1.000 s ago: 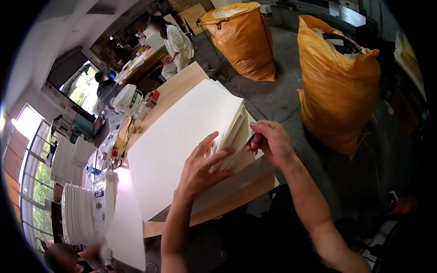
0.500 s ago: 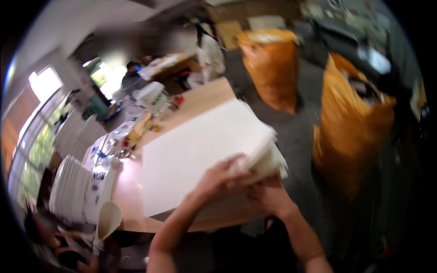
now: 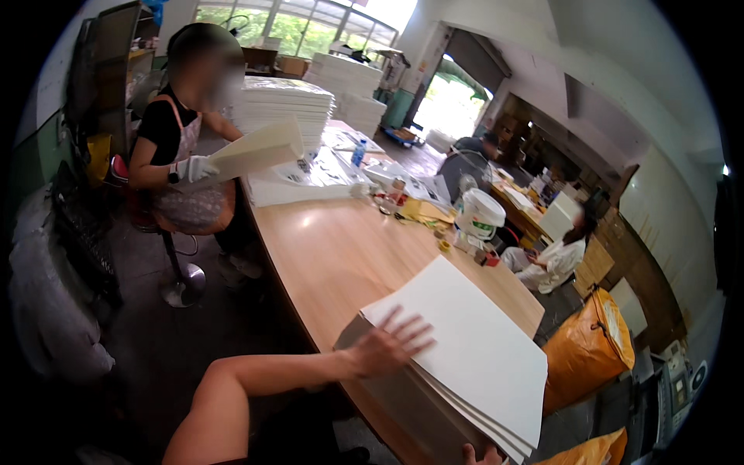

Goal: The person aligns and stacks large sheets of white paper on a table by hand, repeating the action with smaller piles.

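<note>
Now the left hand (image 3: pixel 384 349) lies flat with its fingers (image 3: pixel 415 335) spread on the near edge of a stack of white sheets (image 3: pixel 473 353), at five o'clock on the wooden desk (image 3: pixel 341 248). Only the right hand's (image 3: pixel 480 455) fingertips show at six o'clock under the stack's corner; their grip cannot be told. At ten o'clock a seated person (image 3: pixel 186 147) holds a thick sheaf of paper (image 3: pixel 260 149).

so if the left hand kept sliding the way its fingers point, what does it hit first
Probably nothing at first: the left hand lies on the white sheet stack, fingers pointing across it. Past the far edge comes bare wooden table, then perhaps the white bucket; depth is unclear.
</note>
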{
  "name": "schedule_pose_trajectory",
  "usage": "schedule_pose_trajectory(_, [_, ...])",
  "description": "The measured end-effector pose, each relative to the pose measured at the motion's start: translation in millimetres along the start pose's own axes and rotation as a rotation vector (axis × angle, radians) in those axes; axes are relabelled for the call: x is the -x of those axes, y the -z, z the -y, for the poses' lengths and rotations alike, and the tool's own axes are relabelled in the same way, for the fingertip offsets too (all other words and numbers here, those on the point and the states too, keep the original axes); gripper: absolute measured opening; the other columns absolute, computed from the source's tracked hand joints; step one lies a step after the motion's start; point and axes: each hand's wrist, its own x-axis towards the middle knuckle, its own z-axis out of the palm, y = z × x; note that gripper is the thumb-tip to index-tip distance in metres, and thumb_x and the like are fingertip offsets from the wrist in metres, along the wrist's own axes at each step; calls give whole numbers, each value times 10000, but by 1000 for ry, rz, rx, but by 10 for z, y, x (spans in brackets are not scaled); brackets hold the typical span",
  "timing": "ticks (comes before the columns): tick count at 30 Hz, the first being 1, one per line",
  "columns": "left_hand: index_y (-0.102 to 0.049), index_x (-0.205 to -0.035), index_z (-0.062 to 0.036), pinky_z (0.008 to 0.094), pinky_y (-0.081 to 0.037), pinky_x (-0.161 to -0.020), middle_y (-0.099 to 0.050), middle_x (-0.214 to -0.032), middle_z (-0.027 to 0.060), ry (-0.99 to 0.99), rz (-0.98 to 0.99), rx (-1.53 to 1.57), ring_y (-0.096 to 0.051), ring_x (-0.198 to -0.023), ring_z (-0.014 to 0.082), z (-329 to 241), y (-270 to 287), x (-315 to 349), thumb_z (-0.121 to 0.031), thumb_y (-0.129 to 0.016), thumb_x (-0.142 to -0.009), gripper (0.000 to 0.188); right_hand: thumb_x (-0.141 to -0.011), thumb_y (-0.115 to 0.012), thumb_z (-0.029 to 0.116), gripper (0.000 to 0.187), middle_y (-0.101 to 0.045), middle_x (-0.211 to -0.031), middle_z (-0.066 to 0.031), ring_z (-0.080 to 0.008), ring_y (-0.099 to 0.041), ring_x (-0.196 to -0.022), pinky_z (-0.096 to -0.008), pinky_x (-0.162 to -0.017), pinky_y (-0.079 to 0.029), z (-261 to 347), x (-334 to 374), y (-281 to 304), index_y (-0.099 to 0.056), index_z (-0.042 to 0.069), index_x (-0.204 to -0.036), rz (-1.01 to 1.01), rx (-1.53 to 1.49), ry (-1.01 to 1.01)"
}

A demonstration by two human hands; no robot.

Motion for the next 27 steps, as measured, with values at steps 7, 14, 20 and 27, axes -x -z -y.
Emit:
schedule_pose_trajectory(7, [-700,-922,-142,661,-253,-1266,-683,-1119,-7,22,-136,31,-494,-1435,255,862,406,274,-155,-756,-799,136,-891,-715,605,709,-718,-1079,-319,-483,-670,-1068,-580,-926,-506,-133,-34,-461,-723,-59,-1138,-300,488,107])
schedule_pose_trajectory(14, [-647,-1215,-179,619,-266,-1267,-619,-1401,72,54,-244,395,-537,-1408,252,46,999,768,-311,-773,-916,351,-858,-714,647,742,-663,-1363,-237,-394,-580,-1336,-642,-1201,-267,-250,-66,-553,-668,145,-1401,-420,643,118])
schedule_pose_trajectory(20, [-561,-1422,-98,381,-562,-980,-561,-1463,146,1016,-26,1111,-633,-1245,250,10,641,1322,-350,-739,-973,545,-914,-649,616,719,-693,-1256,-288,-498,-616,-1207,-572,-1120,-416,-562,-41,-630,-704,-4,-1274,-537,433,214])
schedule_pose_trajectory(27, [-343,-1564,-2,371,-372,-1158,-534,-1469,133,1002,451,2312,-500,-1352,222,4,385,645,-251,-628,-1022,662,-938,-622,601,713,-693,-1241,-298,-515,-606,-1208,-563,-1105,-435,-1405,-150,-584,-705,-40,-1239,-356,697,130])
